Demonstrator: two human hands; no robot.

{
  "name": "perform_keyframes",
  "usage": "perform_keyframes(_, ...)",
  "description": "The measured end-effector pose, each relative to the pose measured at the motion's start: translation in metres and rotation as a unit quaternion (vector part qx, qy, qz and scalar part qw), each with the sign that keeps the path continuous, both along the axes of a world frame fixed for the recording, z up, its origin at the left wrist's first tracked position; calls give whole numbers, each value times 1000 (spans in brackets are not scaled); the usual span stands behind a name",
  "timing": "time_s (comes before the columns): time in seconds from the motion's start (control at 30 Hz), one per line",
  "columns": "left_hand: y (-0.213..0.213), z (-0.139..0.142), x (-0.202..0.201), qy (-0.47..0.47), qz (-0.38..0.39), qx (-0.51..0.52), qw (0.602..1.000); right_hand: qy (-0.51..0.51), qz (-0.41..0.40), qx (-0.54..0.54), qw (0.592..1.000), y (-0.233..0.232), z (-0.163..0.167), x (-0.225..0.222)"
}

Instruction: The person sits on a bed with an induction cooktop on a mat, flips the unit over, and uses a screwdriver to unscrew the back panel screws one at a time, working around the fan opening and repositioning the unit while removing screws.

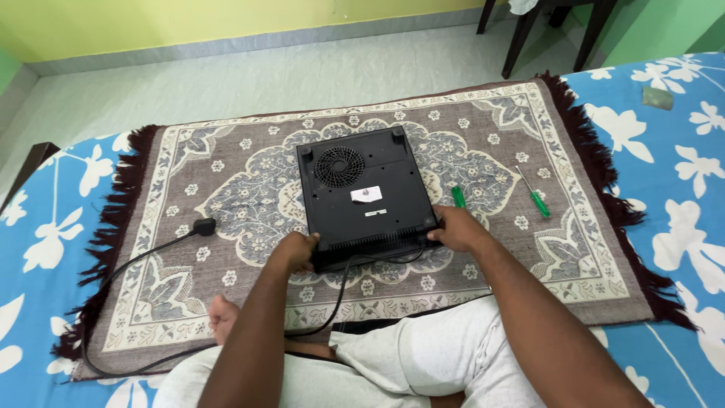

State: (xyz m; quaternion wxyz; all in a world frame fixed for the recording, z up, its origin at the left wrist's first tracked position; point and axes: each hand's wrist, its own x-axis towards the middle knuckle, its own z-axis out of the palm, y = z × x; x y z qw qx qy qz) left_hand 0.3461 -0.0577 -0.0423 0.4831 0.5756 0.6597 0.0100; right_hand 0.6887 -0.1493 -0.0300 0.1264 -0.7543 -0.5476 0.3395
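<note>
A black induction cooktop (362, 189) lies upside down on a patterned rug (226, 204), its round fan grille and a white label facing up. My left hand (296, 251) grips its near left corner. My right hand (455, 229) grips its near right corner. A black power cord (143, 261) runs from the near edge in a loop to a black plug (204, 226) on the rug at the left.
A green-handled screwdriver (535, 195) and a second green tool (458, 197) lie on the rug right of the cooktop. The rug rests on a blue floral sheet (672, 189). My crossed legs (393, 363) are at the near edge. Dark chair legs (529, 30) stand at the back.
</note>
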Motion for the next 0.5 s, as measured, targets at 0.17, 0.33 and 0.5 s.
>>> perform_keyframes(0.17, -9, -4, 4, -20, -29, -75, 997, -49, -87, 37, 994, 1, 9, -5)
perform_keyframes(0.33, -24, -12, 20, 5, -92, -59, 994, -131, -123, 90, 980, 5, 15, -12)
perform_keyframes(0.5, -31, -7, 27, 86, -140, -11, 986, -136, -66, 177, 973, 5, 23, -24)
